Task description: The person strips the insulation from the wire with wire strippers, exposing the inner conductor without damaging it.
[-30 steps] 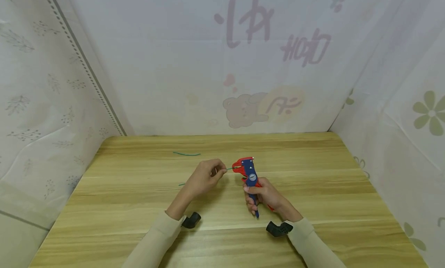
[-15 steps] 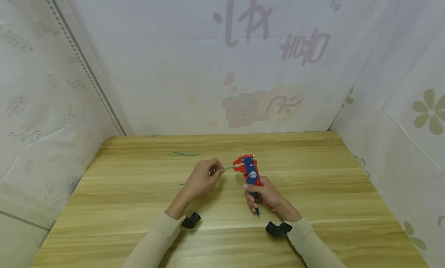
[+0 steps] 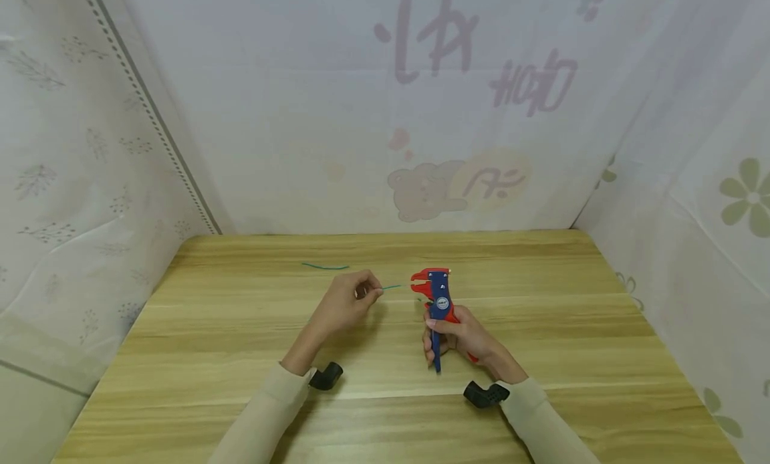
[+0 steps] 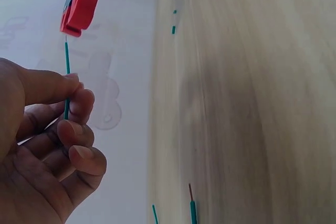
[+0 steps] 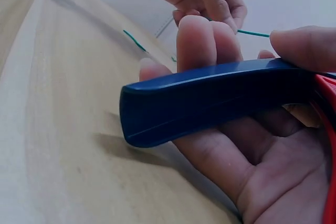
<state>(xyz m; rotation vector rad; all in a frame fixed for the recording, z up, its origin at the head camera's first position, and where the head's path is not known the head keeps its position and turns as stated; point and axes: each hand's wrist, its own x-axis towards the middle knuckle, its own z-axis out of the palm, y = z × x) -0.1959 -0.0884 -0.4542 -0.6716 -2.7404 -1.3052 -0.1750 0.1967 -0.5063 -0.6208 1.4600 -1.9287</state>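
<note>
My left hand (image 3: pixel 349 300) pinches a short green wire (image 3: pixel 392 287) between thumb and fingers. In the left wrist view, a thin bare end shows at the tip of that wire, just below the stripper's red nose. Curled round the handles of a red and blue wire stripper (image 3: pixel 441 291) is my right hand (image 3: pixel 468 335). The tool stands with its red jaws apart and facing the wire, a small gap between them. Its blue handle (image 5: pixel 210 100) crosses the fingers in the right wrist view.
Another green wire (image 3: pixel 325 267) lies toward the back of the wooden table (image 3: pixel 541 283). In the left wrist view, a wire with a bare copper end (image 4: pixel 193 212) lies low on the tabletop, and small green insulation bits (image 4: pixel 174 30) lie farther up. Patterned cloth (image 3: pixel 301 116) hangs behind.
The wire was in the stripper's jaws a second ago; now it is out of them with its end bare. The stripper has shifted slightly right and my left hand slightly left, its pinch kept.
</note>
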